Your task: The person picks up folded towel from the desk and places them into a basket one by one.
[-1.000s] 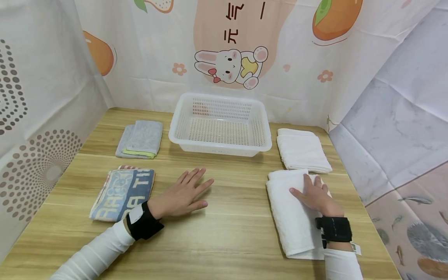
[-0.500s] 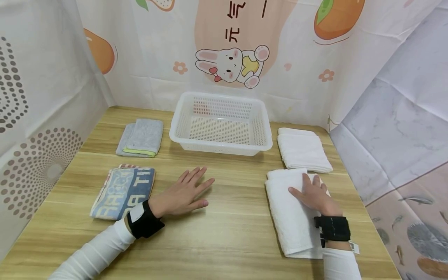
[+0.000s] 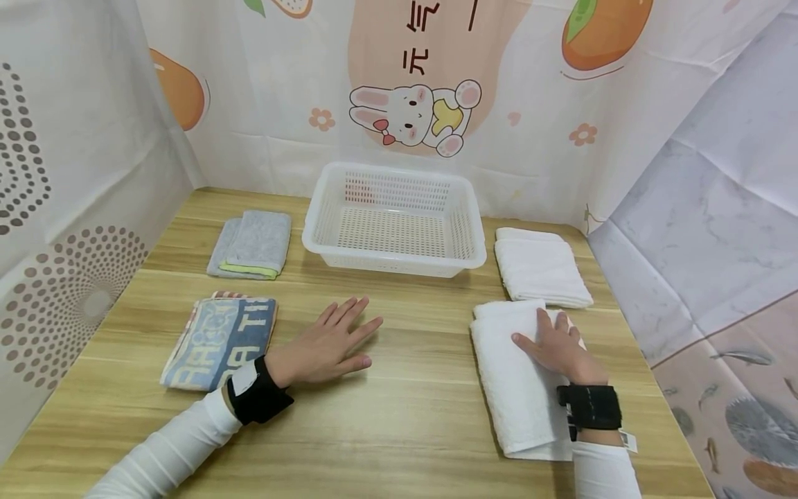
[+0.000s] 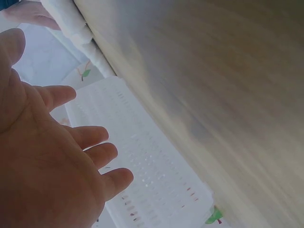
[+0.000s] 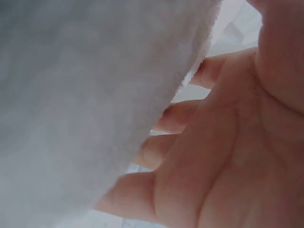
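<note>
A folded white towel lies at the right front of the table, and my right hand rests on its upper right part, fingers spread. In the right wrist view, the fingertips of that hand meet the towel's fuzzy surface. My left hand is spread flat with nothing in it, at the table's middle left. Its bare palm shows in the left wrist view. Nearest to it is a folded blue patterned towel, partly covered by the wrist.
A white perforated plastic basket stands at the back middle, nothing inside. Left of it lies a folded grey cloth with a yellow-green edge. A second folded white towel is at the back right. Printed curtains border the wooden table.
The front white towel and my right hand on it have shifted slightly to the left. My left hand has stayed put. The head view has tilted very slightly.
</note>
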The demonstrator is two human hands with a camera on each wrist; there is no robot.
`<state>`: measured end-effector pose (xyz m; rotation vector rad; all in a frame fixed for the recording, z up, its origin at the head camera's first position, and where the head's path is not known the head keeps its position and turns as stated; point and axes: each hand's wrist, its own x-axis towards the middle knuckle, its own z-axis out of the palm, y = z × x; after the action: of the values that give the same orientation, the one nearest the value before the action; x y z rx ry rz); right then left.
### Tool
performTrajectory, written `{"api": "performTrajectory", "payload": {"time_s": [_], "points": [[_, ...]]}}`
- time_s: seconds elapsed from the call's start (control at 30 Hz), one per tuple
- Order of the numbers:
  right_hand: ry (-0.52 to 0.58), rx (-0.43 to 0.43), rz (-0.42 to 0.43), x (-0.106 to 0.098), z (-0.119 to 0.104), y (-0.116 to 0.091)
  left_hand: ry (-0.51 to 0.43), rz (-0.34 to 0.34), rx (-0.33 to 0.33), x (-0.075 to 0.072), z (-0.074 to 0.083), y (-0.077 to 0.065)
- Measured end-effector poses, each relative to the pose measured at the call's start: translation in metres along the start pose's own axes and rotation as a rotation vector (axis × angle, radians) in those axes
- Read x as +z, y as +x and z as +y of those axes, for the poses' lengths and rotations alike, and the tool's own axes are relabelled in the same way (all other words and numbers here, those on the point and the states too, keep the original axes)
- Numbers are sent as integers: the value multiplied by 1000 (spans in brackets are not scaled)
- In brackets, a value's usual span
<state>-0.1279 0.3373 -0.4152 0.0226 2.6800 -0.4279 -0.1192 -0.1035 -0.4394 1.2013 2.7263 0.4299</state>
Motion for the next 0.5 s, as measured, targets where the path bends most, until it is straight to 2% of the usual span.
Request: {"api": "performTrajectory", "payload": {"time_s": [0.2,0.5], "points": [[-7,-16,10,0,-5,0,2,0,-3,0,0,0],[-5,6,-11,0,-9,1,16,18,4,4,-2,0]]}}
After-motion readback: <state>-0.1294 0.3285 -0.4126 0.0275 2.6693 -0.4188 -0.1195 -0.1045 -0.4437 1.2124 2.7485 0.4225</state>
